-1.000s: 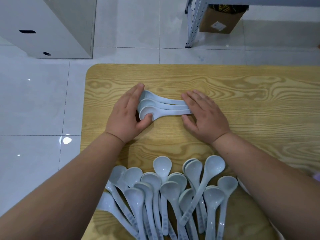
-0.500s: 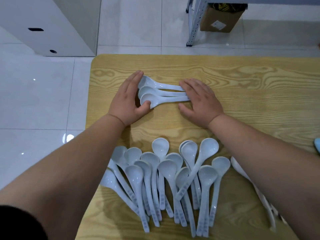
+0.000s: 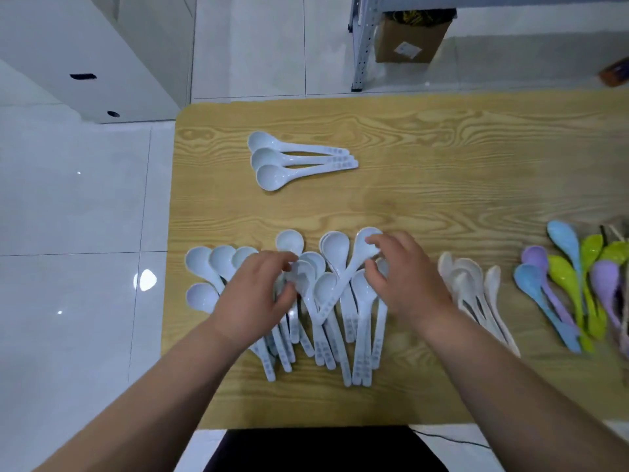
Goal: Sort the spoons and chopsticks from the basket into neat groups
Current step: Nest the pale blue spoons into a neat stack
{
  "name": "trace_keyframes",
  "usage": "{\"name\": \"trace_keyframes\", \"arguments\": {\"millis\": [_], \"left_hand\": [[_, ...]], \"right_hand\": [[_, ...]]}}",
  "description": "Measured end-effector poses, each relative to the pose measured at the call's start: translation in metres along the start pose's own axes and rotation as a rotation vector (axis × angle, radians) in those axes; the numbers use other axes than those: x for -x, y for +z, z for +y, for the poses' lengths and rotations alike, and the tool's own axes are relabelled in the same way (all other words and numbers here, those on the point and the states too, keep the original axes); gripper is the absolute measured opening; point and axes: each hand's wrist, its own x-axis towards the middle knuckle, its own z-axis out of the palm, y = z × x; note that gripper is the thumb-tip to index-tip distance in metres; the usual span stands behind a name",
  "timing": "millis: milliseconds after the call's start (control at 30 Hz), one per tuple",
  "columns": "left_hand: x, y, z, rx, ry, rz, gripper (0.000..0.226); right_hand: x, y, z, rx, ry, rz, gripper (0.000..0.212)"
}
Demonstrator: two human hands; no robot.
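Your three pale blue spoons [image 3: 299, 161] lie side by side at the far left of the worktop [image 3: 442, 185], touching, bowls left and handles right. Nearer you, the pile of pale blue spoons [image 3: 326, 301] fans out with bowls away from you and handles overlapping. One lies slantwise across the rest. To its right lie cream spoons [image 3: 476, 287], then coloured spoons [image 3: 571, 284] in blue, green and purple.

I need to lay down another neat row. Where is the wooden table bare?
Bare wood: the far right of the wooden table, beside the three aligned pale-blue plastic spoons, and the strip between them and the loose pale-blue pile. Crowded: the near part, with the pile, cream spoons and coloured spoons.
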Motion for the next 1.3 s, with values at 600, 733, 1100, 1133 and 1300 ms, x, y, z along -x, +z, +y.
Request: {"name": "trace_keyframes", "arguments": {"millis": [600, 733, 1100, 1133, 1300], "left_hand": [[-0.023, 0.067, 0.079, -0.37, -0.329, -0.35, 0.023], [-0.016, 0.057, 0.086, -0.15, -0.351, -0.287, 0.003], [0.066, 0.048, 0.107, 0.85, -0.877, -0.042, 0.029], [0.069, 0.048, 0.11, 0.89, -0.884, -0.009, 0.031], [0.084, 0.045, 0.119, 1.003, -0.786, 0.021, 0.027]], "right_hand": [[0.078, 0.03, 0.003, -0.107, 0.417, -0.332, 0.097], [0.084, 0.025, 0.006, -0.213, 0.47, -0.29, 0.075], [0.091, 0.006, 0.008, -0.354, 0.562, -0.311, 0.01], [0.094, 0.004, 0.007, -0.405, 0.58, -0.269, 0.013], [0.11, -0.004, -0.019, -0.867, 0.66, -0.056, 0.016]]}}
